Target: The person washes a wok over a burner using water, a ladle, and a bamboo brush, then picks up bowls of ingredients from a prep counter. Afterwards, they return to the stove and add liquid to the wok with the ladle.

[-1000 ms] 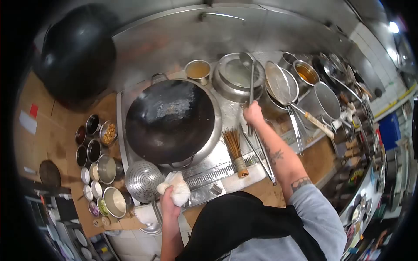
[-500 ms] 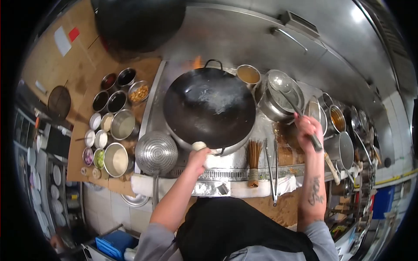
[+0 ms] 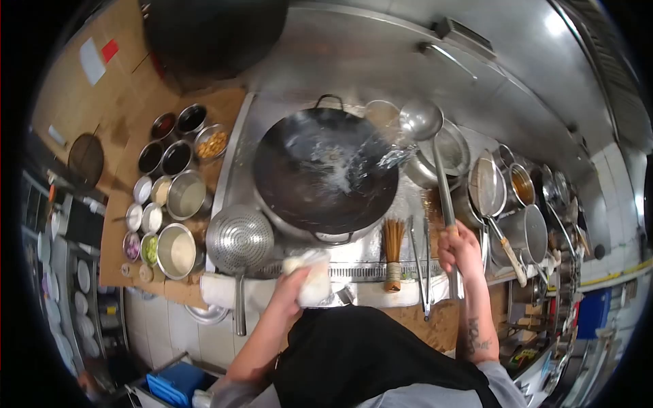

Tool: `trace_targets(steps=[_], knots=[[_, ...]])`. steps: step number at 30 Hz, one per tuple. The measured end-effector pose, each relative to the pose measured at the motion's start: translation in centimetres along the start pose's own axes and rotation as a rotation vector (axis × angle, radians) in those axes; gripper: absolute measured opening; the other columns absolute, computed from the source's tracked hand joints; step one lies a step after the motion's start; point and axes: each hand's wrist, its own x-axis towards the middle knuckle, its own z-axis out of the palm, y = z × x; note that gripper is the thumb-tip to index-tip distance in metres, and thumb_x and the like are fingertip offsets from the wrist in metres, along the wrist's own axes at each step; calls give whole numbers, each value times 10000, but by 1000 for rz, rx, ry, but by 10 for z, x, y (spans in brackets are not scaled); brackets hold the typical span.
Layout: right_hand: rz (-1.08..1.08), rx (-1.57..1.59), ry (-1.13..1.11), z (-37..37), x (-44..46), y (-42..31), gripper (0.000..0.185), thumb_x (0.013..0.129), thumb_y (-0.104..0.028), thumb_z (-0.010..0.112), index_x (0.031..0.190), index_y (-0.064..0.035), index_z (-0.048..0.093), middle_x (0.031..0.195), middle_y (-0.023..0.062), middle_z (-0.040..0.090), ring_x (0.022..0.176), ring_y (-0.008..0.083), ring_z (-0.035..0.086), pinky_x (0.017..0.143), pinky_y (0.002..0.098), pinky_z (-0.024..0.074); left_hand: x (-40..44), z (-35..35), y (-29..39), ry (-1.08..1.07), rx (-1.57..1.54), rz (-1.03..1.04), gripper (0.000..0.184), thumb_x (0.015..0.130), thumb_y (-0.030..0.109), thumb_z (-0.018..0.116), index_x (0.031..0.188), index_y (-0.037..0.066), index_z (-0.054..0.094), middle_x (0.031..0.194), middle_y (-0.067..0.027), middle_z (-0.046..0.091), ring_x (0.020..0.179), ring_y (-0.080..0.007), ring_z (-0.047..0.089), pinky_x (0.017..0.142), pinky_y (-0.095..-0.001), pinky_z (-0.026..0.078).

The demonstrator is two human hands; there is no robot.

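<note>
A large black wok [image 3: 286,183] sits on the burner, with water splashing and steam rising inside it. My right hand [image 3: 462,251] is closed round the long handle of a ladle [image 3: 420,121]. The ladle's bowl is up beyond the wok's right rim, and water streams leftward from it into the wok. In my left hand [image 3: 288,292] is a folded white cloth [image 3: 315,280], held just in front of the wok's near handle [image 3: 332,238] and apart from it. A steel pot of water [image 3: 454,151] stands right of the wok, partly behind the ladle handle.
A perforated skimmer [image 3: 239,238] lies left of my left hand. A bamboo brush [image 3: 393,255] and tongs [image 3: 420,272] lie between my hands. Several sauce and seasoning containers [image 3: 178,158] fill the left board. A mesh strainer [image 3: 487,189] and pots [image 3: 537,234] stand at right.
The ladle has swung so its bowl is nearer the wok, and water now pours in. My right hand came down toward me. My left hand and the cloth drew back from the wok's handle.
</note>
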Motion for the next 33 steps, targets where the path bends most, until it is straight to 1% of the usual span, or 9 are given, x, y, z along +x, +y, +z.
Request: trace_targets(steps=[5, 7, 10, 16, 21, 22, 25, 31, 33], knots=[[-435, -676, 551, -51, 117, -39, 201, 852, -70, 567, 1040, 2, 557, 778, 145, 627, 600, 242, 636, 518, 394, 515, -28, -83, -41, 10, -91, 36, 469, 929, 157, 568, 1342, -49, 486, 1215, -198, 640, 1050, -332, 676, 896, -467, 575], [-680, -936, 809, -112, 214, -50, 113, 839, -53, 549, 940, -4, 535, 650, 61, 556, 474, 197, 549, 422, 363, 435, -45, -77, -35, -42, -161, 32, 500, 919, 141, 568, 1368, -47, 455, 1245, -209, 620, 1075, -345, 663, 916, -483, 565], [-656, -983, 866, -110, 230, -83, 208, 834, -37, 552, 1030, 34, 560, 753, 125, 622, 619, 253, 626, 557, 411, 521, -51, -75, -35, -70, -194, 65, 547, 896, 103, 578, 1399, -41, 420, 1265, -211, 604, 1096, -357, 652, 936, -490, 556], [-664, -764, 569, -61, 84, 54, 585, 855, -71, 580, 1415, 31, 445, 1216, 271, 612, 1156, 356, 601, 984, 417, 458, -42, -48, -25, -148, -8, 215, 593, 852, -2, 597, 1413, -42, 411, 1261, -184, 599, 1105, -329, 646, 938, -449, 556], [-557, -735, 478, -87, -24, 196, 641, 864, -12, 561, 1483, -7, 394, 853, 115, 641, 650, 112, 539, 602, 301, 479, -4, 9, -12, -16, 113, 261, 492, 929, 140, 572, 1378, -28, 461, 1250, -170, 614, 1122, -304, 642, 925, -432, 563], [-297, -728, 481, -81, -47, 208, 654, 860, -37, 579, 1488, -26, 399, 809, 139, 645, 610, 171, 569, 609, 345, 496, 6, 18, -7, -28, 15, 197, 458, 946, 182, 575, 1352, -8, 482, 1226, -151, 622, 1086, -286, 655, 902, -423, 569], [-163, -901, 368, -91, -50, 280, 674, 866, -91, 598, 1500, -54, 372, 931, 227, 661, 828, 393, 651, 764, 454, 520, 29, 57, 13, -54, -103, 149, 406, 981, 351, 550, 1233, 33, 534, 1115, -126, 657, 1019, -271, 675, 869, -442, 575], [36, -1178, 398, -94, -33, 340, 714, 916, -173, 590, 1552, -134, 268, 1077, 166, 601, 980, 373, 604, 805, 503, 502, 86, 77, 10, 136, 39, 127, 270, 861, 75, 623, 1089, -61, 575, 987, -176, 682, 819, -316, 710, 716, -448, 609], [-160, -1339, 416, -91, -22, 335, 529, 897, -194, 623, 1390, -40, 511, 1116, 198, 537, 1083, 390, 517, 854, 497, 475, 89, 80, 10, 168, 28, 130, 271, 855, 56, 625, 1089, -71, 573, 991, -188, 675, 823, -327, 708, 720, -453, 610]])
